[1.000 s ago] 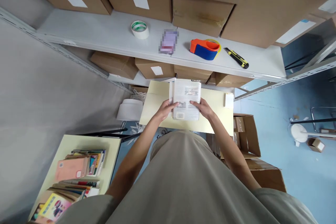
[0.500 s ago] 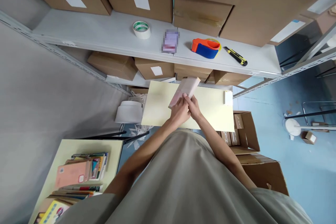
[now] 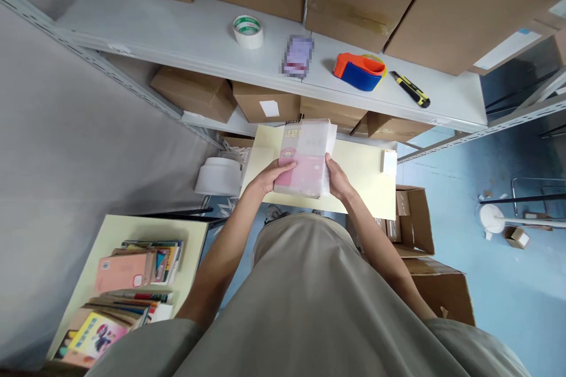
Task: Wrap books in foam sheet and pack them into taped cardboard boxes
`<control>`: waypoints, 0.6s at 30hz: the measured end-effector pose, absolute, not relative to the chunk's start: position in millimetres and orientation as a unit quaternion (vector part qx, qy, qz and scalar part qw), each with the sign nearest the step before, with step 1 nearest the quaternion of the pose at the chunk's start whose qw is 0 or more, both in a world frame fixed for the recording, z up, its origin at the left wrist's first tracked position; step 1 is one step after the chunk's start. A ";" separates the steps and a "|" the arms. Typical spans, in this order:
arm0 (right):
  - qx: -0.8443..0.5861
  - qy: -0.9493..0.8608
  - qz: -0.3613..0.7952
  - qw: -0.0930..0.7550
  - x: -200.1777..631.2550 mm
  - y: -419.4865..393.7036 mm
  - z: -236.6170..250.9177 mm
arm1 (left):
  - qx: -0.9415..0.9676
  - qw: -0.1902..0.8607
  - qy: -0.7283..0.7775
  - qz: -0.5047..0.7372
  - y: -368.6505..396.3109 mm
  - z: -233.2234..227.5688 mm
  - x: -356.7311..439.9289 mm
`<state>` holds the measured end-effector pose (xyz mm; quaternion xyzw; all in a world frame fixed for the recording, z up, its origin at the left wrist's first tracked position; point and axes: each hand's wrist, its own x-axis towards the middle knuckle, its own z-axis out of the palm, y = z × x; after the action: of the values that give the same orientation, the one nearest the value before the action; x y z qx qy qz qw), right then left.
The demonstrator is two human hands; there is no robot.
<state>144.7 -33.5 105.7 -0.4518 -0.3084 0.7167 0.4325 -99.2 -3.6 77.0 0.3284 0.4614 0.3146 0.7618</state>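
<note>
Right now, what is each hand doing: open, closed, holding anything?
Left hand: closed on the left edge of the pink book.
Right hand: closed on the book's right edge.

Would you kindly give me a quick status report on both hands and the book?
Left hand and right hand both gripping pink book in clear wrap. Held above cream table. Nothing in the way.
</note>
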 end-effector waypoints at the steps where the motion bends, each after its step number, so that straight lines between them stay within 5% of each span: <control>1: -0.445 -0.309 0.723 0.429 141.8 -33.2 103.7 | 0.315 0.761 0.465 0.325 -8.2 73.8 -98.7; 18: -0.572 -0.204 0.703 0.370 60.5 -5.6 13.1 | 0.327 0.625 0.623 0.339 -14.1 -19.3 -177.1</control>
<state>60.5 -5.6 13.1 -0.5721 -0.2038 0.7031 0.3699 -177.1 -14.1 -19.3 0.3266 0.6230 0.3391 0.6246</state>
